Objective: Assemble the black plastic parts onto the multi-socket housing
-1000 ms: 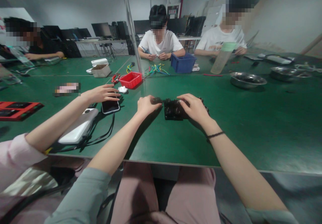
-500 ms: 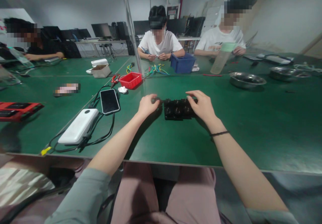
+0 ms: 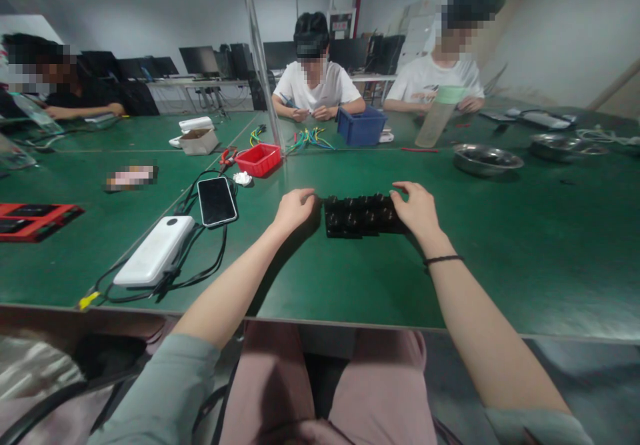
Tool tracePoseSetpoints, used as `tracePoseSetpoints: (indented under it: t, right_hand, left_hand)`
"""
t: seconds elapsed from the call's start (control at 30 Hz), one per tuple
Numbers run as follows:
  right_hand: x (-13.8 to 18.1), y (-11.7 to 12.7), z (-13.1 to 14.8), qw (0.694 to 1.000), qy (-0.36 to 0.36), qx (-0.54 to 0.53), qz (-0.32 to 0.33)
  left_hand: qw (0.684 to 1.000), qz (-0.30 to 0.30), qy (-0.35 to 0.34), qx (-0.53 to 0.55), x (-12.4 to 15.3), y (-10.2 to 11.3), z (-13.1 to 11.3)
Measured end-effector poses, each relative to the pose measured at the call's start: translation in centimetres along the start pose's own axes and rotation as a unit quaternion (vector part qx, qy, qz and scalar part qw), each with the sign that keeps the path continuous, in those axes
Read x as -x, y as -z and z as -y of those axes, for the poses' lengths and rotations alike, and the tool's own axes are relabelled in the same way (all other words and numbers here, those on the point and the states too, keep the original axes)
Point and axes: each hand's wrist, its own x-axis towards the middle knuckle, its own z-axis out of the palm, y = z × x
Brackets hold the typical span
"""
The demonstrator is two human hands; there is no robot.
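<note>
A black block with two rows of round fittings [image 3: 363,217] lies on the green table in front of me. My left hand [image 3: 296,209] rests just off its left end, fingers loosely bent and thumb apart from the index finger, with nothing visible in it. At the right end is my right hand [image 3: 418,210], thumb and index finger spread. Its thumb is against or very close to the block's end; I cannot tell whether it touches. The lower fingers of that hand are partly hidden.
To the left lie a phone [image 3: 217,201], a white power bank [image 3: 154,250] and black cables. Farther back stand a red tray [image 3: 259,160], a blue bin [image 3: 361,126], a bottle [image 3: 440,118] and a metal bowl [image 3: 487,160]. Several people sit across the table.
My right hand has slid rightward along the block, uncovering more fittings at its right end. My left hand and the block stay about where they were.
</note>
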Motion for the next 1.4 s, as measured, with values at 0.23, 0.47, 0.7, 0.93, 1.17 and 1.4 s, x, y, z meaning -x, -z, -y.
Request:
tracePoseSetpoints:
  t: [0.23,0.47,0.7,0.93,1.17,1.4]
  right_hand:
    - [0.0,-0.4,-0.7,0.999,-0.037,0.018,0.005]
    - [0.1,-0.8,-1.3,0.999,-0.03,0.011,0.015]
    - [0.0,-0.6,-1.0,0.999,-0.021,-0.016,0.036]
    - [0.0,-0.2,0.0,0.996,-0.042,-0.018,0.077]
    - [0.0,-0.4,0.1,0.995,-0.043,-0.027,0.09]
    - [0.1,-0.3,0.3,0.993,-0.035,-0.032,0.11]
  left_hand:
    - [1.0,-0.001,-0.002,-0.006,0.0,0.1,-0.2]
    - [1.0,0.0,0.0,0.0,0.2,0.2,-0.5]
    - [1.0,0.011,-0.002,0.013,0.3,0.5,-0.8]
    - [1.0,0.017,-0.01,0.012,0.4,0.6,-1.0]
    - [1.0,0.013,-0.023,0.006,0.3,0.3,-0.8]
    - [0.998,-0.009,-0.058,0.024,0.4,0.0,-0.6]
